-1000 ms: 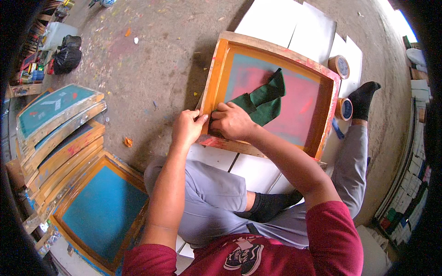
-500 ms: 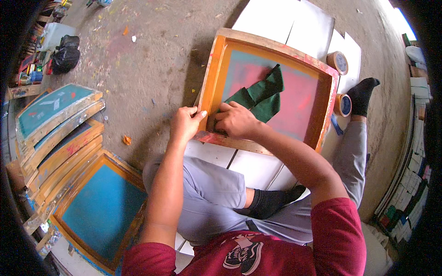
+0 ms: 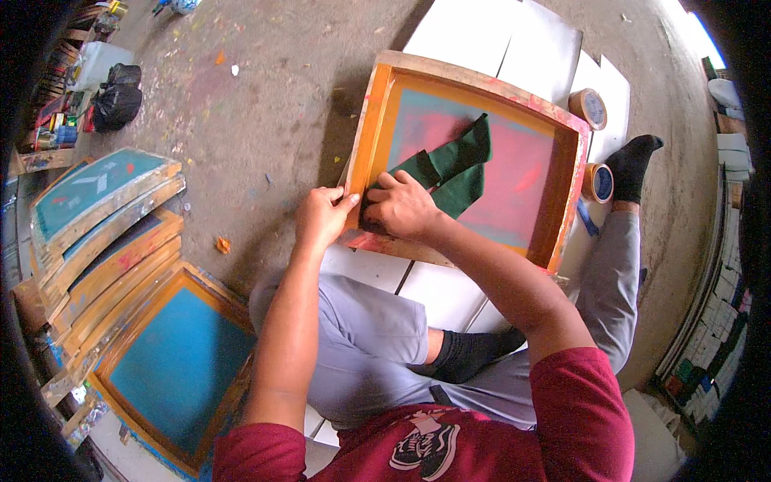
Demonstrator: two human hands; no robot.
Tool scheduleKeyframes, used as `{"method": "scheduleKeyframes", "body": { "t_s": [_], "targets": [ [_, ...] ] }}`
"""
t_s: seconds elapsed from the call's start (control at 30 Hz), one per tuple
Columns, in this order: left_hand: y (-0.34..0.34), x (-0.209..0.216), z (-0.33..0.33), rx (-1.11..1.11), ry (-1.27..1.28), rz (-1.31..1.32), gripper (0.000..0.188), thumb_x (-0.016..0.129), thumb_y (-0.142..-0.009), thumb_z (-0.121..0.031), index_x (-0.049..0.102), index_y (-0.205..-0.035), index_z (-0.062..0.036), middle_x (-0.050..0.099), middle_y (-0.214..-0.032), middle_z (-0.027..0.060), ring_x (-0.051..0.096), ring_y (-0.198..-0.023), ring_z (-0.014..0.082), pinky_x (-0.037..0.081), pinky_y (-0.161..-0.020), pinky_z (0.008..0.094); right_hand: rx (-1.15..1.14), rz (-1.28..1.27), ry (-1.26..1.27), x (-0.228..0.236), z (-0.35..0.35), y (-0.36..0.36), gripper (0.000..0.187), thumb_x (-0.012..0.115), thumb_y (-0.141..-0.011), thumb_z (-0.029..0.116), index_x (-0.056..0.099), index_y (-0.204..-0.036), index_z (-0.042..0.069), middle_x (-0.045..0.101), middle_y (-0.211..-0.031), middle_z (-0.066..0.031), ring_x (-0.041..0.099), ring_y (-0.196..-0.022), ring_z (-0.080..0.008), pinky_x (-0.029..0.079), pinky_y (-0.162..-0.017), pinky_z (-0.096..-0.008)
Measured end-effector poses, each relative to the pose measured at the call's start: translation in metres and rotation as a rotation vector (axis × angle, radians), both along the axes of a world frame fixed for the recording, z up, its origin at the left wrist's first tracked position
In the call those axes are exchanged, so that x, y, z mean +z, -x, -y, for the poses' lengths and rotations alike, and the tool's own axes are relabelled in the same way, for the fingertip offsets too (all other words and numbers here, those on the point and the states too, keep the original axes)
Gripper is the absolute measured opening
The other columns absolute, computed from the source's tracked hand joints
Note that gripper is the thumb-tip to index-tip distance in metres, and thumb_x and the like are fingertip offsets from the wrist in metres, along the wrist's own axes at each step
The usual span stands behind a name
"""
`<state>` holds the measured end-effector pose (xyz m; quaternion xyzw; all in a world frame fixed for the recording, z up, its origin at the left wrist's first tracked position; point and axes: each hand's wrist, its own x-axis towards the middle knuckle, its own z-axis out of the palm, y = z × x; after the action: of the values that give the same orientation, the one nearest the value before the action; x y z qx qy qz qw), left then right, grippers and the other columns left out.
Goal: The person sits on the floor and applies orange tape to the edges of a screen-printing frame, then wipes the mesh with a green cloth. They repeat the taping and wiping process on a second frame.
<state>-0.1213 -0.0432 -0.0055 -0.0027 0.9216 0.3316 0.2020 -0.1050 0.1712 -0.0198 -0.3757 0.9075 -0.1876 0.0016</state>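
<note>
A wooden screen-printing frame (image 3: 482, 75) with pink and teal mesh rests in front of me on white panels. My left hand (image 3: 324, 215) pinches the left rail near its near corner, thumb on top. Inside that same corner, my right hand (image 3: 401, 207) is closed on a dark green cloth (image 3: 459, 153) and presses it against the mesh edge. The loose ends of the cloth spread over the mesh toward the far right. My right fingertips are partly hidden.
White panels (image 3: 536, 36) lie under the frame. Two tape rolls (image 3: 597, 183) and a blue tool (image 3: 588, 218) sit by its right side, near my socked foot. At left stand stacked screen frames (image 3: 120, 265) and a blue-mesh frame (image 3: 181, 365). A black bag (image 3: 119, 98) lies farther off.
My right hand has slid slightly left and nearer to the frame's corner, drawing the green cloth along. My left hand stays on the rail.
</note>
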Motion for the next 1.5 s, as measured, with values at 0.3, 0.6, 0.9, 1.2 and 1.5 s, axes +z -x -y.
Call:
{"method": "scheduleKeyframes", "body": {
  "t_s": [0.3,0.6,0.9,1.2,1.5],
  "targets": [
    [0.001,-0.025,0.008,0.032,-0.127,0.057,0.035,0.078,-0.092,-0.030,0.077,-0.111,-0.0006,0.075,-0.099,0.0217,0.073,-0.088,0.0327,0.056,-0.078,0.0434,0.022,0.034,-0.174,-0.003,0.006,0.004,0.009,0.068,-0.078,0.030,0.075,-0.082,0.025,0.063,-0.091,0.0084,0.055,-0.103,-0.0183,0.043,-0.086,-0.0363],
    [-0.004,-0.020,0.006,0.039,-0.081,-0.014,0.030,0.078,-0.093,-0.025,0.078,-0.109,-0.0003,0.075,-0.088,0.0181,0.071,-0.080,0.0264,0.055,-0.073,0.0399,0.115,0.137,-0.336,0.018,-0.028,-0.005,0.007,0.067,-0.079,0.025,0.074,-0.079,0.022,0.066,-0.089,0.0070,0.057,-0.107,-0.0196,0.043,-0.088,-0.0375],
    [0.000,-0.027,0.007,0.092,-0.170,0.080,0.032,0.081,-0.090,-0.029,0.078,-0.105,-0.0006,0.075,-0.089,0.0224,0.073,-0.075,0.0322,0.054,-0.070,0.0415,0.047,0.148,-0.021,0.009,0.003,0.002,0.008,0.070,-0.078,0.029,0.074,-0.079,0.023,0.066,-0.089,0.0066,0.057,-0.107,-0.0201,0.044,-0.087,-0.0380],
    [0.002,-0.013,0.003,0.132,-0.212,0.145,0.029,0.081,-0.091,-0.023,0.076,-0.099,0.0047,0.070,-0.070,0.0133,0.053,-0.064,0.0089,0.047,-0.060,0.0347,0.130,0.177,-0.282,0.012,-0.101,-0.042,0.007,0.069,-0.079,0.028,0.073,-0.084,0.026,0.062,-0.087,0.0072,0.055,-0.101,-0.0204,0.044,-0.087,-0.0383],
    [0.001,-0.022,0.005,0.110,-0.249,0.061,0.027,0.080,-0.093,-0.020,0.075,-0.099,0.0063,0.067,-0.068,0.0049,0.051,-0.066,0.0065,0.046,-0.060,0.0332,0.054,0.315,-0.391,0.027,-0.192,-0.088,0.009,0.070,-0.079,0.029,0.074,-0.086,0.025,0.066,-0.089,0.0063,0.057,-0.104,-0.0211,0.046,-0.091,-0.0396]
  ]
}}
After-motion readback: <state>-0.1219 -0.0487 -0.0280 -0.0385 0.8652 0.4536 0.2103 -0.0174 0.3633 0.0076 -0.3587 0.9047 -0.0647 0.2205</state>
